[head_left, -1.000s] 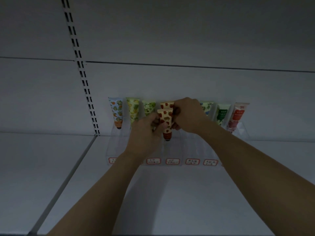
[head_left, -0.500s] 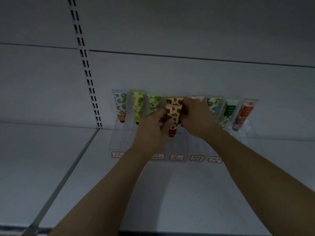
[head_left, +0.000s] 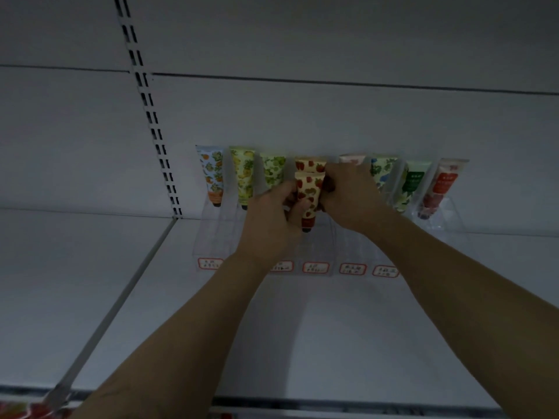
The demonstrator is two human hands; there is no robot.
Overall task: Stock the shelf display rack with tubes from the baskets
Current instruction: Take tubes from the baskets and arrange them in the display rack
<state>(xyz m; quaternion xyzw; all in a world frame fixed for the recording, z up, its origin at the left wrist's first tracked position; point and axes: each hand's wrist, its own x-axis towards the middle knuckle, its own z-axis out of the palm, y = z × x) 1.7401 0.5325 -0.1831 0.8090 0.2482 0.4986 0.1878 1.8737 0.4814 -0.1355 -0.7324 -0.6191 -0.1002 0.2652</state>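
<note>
Head view of a white shelf carrying a clear display rack against the back panel. A slotted upright rises just off the rack's left end. In the rack's lanes, counted from its left end, tubes stand cap down and lean back: an orange-print tube, a yellow-print tube, a green-print tube and a strawberry-print tube at the back of the fourth lane. The left hand reaches over the rack's third lane, its fingers curled against the left edge of a second strawberry tube and its thumb on the front. This tube is upright, cap down, in the rack's fourth lane, just in front of the matching one and overlapping its lower part. The right hand pinches the tube's right edge from above the fifth lane and covers most of a pale pink tube there. Toward the rack's right end stand a blue-flower tube, a dark green tube and a red tube. Red-bordered labels line the rack's front edge; their writing is too small to read.
</note>
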